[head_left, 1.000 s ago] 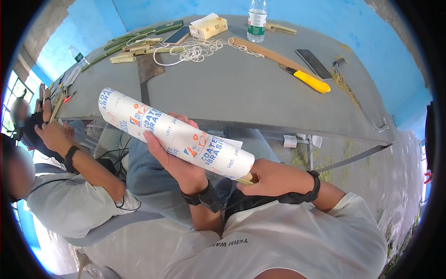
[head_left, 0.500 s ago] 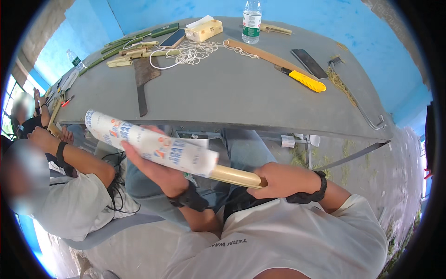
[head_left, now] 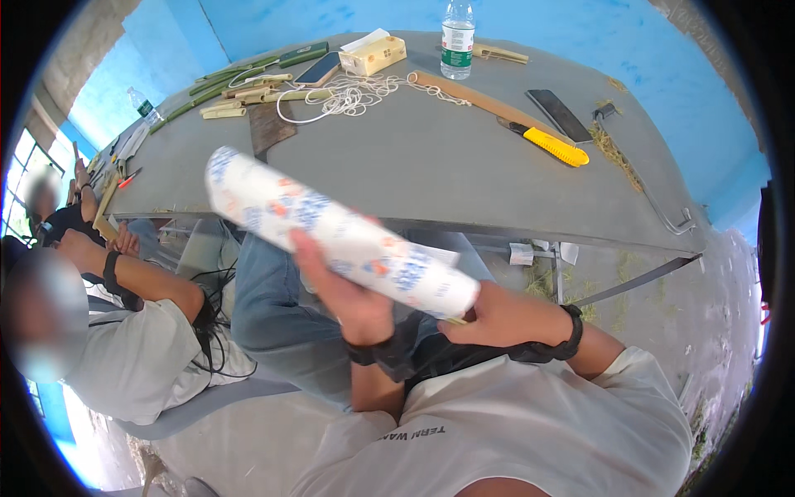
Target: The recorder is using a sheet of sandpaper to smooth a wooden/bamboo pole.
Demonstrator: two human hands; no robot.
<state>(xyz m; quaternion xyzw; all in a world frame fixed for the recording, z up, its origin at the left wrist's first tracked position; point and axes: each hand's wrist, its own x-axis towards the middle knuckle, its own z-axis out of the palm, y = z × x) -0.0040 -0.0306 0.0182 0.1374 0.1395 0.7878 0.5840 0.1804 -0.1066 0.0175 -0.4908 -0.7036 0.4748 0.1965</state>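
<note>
A rolled sheet of sandpaper [head_left: 331,224], its white printed backing outward, slants over my lap in front of the table edge. My left hand [head_left: 348,298] is wrapped round its middle from below, with the thumb on the near side. At the lower right end, my right hand [head_left: 517,319] is closed on the end of a pale bamboo piece. The sandpaper surrounds the bamboo and hides nearly all of it. A loose flap of the sheet stands out on the far side, close to my right hand.
On the grey table [head_left: 389,174] lie a yellow utility knife [head_left: 555,147], a wooden stick [head_left: 489,103], a cleaver [head_left: 272,131], white cord [head_left: 352,98], bamboo pieces [head_left: 232,103] and two phones. A bottle [head_left: 457,45] stands behind. Another person [head_left: 157,331] sits close on my left.
My left hand and the sandpaper have slid right along the bamboo to my right hand, covering the length that showed before. My right hand has stayed nearly in place.
</note>
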